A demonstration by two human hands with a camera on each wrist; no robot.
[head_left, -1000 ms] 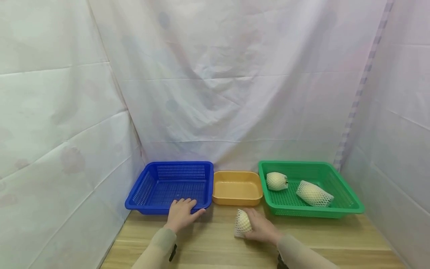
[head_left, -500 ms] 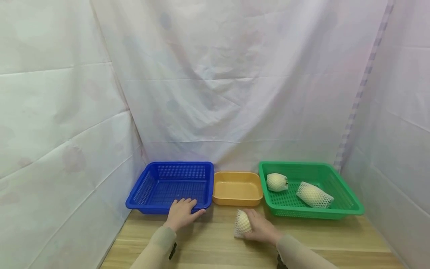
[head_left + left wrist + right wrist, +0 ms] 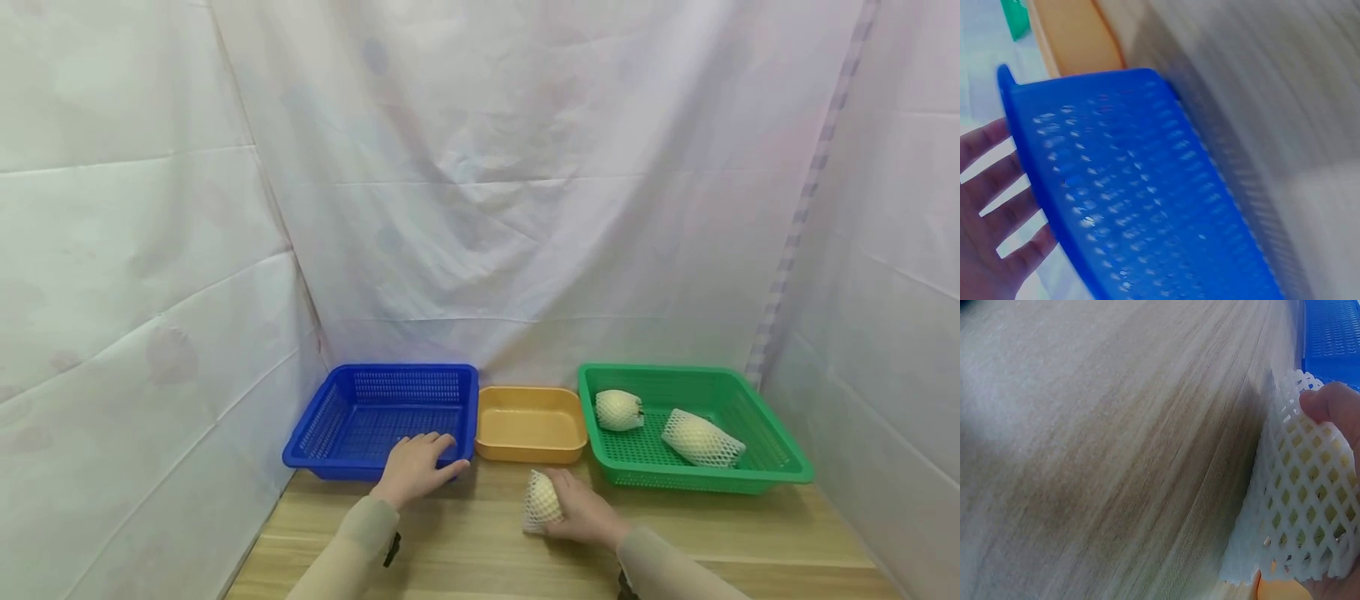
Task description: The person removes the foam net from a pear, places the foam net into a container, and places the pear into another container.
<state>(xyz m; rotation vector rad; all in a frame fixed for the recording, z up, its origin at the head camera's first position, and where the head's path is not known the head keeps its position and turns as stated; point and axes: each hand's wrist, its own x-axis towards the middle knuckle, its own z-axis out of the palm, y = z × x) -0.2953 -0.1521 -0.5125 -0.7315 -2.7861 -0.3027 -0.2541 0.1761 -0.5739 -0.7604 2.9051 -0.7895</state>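
Observation:
My right hand (image 3: 588,510) grips a pale yellow round fruit (image 3: 543,502), probably a pear, wrapped in a white foam net, low at the tabletop. In the right wrist view the thumb lies across the foam net (image 3: 1304,487), whose mesh hides the fruit's exact kind. My left hand (image 3: 417,468) is over the front rim of the blue basket (image 3: 322,462), fingers spread and holding nothing. From the left wrist view, its fingers (image 3: 997,181) reach behind the basket's rim; whether they touch it I cannot tell.
Against the back curtain (image 3: 480,250), a shallow orange tray (image 3: 531,454) stands between the blue basket and a green basket (image 3: 780,467). Two more netted fruits, one at the left (image 3: 619,410) and one in the middle (image 3: 702,438), lie in the green basket. Wooden tabletop (image 3: 465,558) spreads in front.
My left hand has shifted slightly right and lifted a little off the blue basket's front rim. The right hand and its netted fruit stay in place.

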